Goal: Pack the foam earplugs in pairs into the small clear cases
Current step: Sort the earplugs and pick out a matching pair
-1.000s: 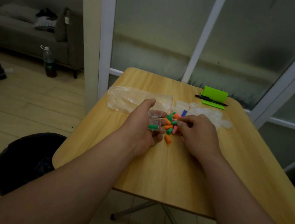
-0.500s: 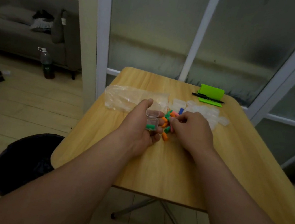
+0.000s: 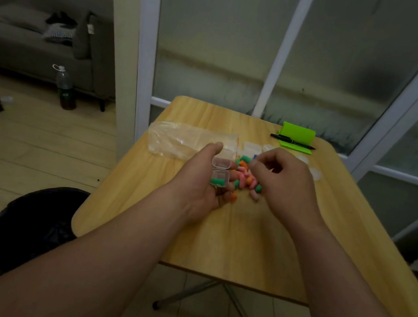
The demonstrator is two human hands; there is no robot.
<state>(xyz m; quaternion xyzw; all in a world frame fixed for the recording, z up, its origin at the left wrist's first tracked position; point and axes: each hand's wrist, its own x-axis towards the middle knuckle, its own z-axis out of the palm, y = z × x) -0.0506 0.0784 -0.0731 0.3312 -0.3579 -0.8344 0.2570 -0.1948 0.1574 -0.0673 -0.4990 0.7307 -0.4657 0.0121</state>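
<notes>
My left hand (image 3: 199, 183) grips a small clear case (image 3: 220, 171) with its hinged lid open, held just above the wooden table (image 3: 244, 244). Green foam (image 3: 219, 182) lies in the case's lower half. Right of it sits a loose pile of pink, orange and green earplugs (image 3: 246, 178). My right hand (image 3: 282, 184) hovers over the pile's right side, fingers curled and thumb tip against the forefinger. I cannot see whether anything is pinched between them. It hides part of the pile.
A crumpled clear plastic bag (image 3: 178, 140) lies behind my left hand. Several empty clear cases (image 3: 252, 147) sit behind the pile. A green stand (image 3: 297, 133) and black pen (image 3: 292, 142) are at the far right corner. A black bin (image 3: 31, 227) stands left of the table.
My right hand has lifted off the earplug pile and drawn back to the right, uncovering more pink plugs. My left hand still holds the open case in the same place.
</notes>
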